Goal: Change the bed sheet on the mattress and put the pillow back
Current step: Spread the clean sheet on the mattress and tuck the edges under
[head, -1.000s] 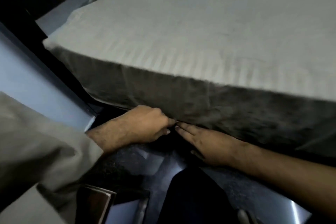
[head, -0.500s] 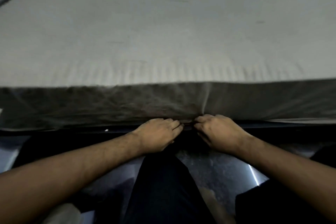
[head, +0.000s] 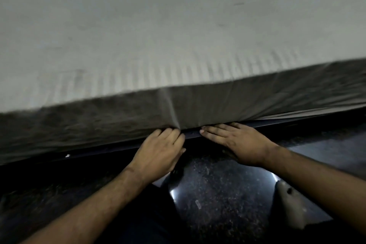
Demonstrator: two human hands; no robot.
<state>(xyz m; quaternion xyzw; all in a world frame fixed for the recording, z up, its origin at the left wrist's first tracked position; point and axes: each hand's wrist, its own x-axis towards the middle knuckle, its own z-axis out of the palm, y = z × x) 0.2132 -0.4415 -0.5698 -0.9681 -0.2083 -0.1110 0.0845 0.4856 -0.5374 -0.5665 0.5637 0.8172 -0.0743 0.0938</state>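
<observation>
Grey striped bed sheet [head: 178, 41] covers the mattress; at 6 o'clock, the left hand [head: 160, 150] pinches its lower hem while the right hand [head: 239, 142] lies spread flat beside it.

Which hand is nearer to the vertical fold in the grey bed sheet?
Left. The left hand touches the fold in the grey bed sheet at its lower end; the right hand lies flat beside it.

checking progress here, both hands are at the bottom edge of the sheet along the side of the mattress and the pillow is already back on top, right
Not quite. The head view shows both the left hand and the right hand at the bottom edge of the sheet on the mattress side, but no pillow is on the part of the top in view.
</observation>
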